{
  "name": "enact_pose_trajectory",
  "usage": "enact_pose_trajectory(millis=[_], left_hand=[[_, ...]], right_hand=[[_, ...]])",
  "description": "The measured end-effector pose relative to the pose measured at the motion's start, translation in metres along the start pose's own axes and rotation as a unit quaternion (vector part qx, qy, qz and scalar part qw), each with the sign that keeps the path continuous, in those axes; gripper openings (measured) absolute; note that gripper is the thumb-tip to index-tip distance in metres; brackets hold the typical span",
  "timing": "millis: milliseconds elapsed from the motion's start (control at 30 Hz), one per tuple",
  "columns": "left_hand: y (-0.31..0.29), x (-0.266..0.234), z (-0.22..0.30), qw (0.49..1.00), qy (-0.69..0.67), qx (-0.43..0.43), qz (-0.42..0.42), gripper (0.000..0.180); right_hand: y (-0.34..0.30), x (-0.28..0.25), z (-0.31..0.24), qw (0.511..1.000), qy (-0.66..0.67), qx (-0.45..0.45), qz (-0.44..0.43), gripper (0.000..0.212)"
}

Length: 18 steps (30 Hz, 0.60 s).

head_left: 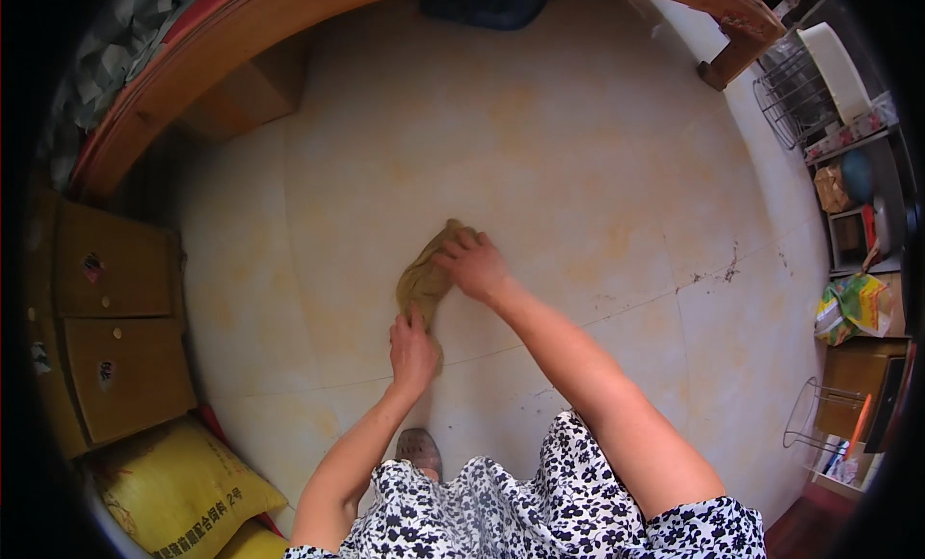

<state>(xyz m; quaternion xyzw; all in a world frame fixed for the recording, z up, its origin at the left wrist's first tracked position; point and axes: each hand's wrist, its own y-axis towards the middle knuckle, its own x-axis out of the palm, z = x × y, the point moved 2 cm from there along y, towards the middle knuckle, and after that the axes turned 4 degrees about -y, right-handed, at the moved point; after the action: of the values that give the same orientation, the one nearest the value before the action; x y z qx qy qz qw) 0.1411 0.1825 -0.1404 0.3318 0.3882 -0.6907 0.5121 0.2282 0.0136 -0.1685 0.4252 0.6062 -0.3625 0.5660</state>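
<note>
A bunched olive-brown rag (424, 281) lies lengthwise on the pale tiled floor (578, 164). On its far right end rests my right hand (472, 267), its fingers curled over the folds and gripping them. My left hand (412, 355) holds the near end, with one finger pointing up along the cloth and the others bent. Both arms reach down from floral sleeves, and the palms are hidden from view.
Dark crumbs (727, 265) are scattered along a tile seam to the right. Wooden drawers (120, 270) and yellow sacks (183, 482) stand at left. A wooden bed frame (279, 19) arches across the back. Wire racks (795, 96) and shelves line the right. My shoe (418, 450) is close below.
</note>
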Motion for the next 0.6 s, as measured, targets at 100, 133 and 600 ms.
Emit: enact_pose_trajectory(millis=[100, 133, 600], left_hand=[[0.021, 0.002, 0.022, 0.998, 0.003, 0.041, -0.045, 0.066], [0.025, 0.009, 0.03, 0.995, 0.01, 0.084, -0.058, 0.068], [-0.075, 0.075, 0.091, 0.899, -0.16, 0.294, -0.283, 0.064]], right_hand=[[-0.023, -0.017, 0.036, 0.997, 0.053, 0.054, -0.007, 0.041], [-0.036, -0.021, 0.047, 0.997, 0.05, 0.053, -0.009, 0.041], [-0.243, -0.044, 0.094, 0.984, 0.04, 0.168, -0.031, 0.039]])
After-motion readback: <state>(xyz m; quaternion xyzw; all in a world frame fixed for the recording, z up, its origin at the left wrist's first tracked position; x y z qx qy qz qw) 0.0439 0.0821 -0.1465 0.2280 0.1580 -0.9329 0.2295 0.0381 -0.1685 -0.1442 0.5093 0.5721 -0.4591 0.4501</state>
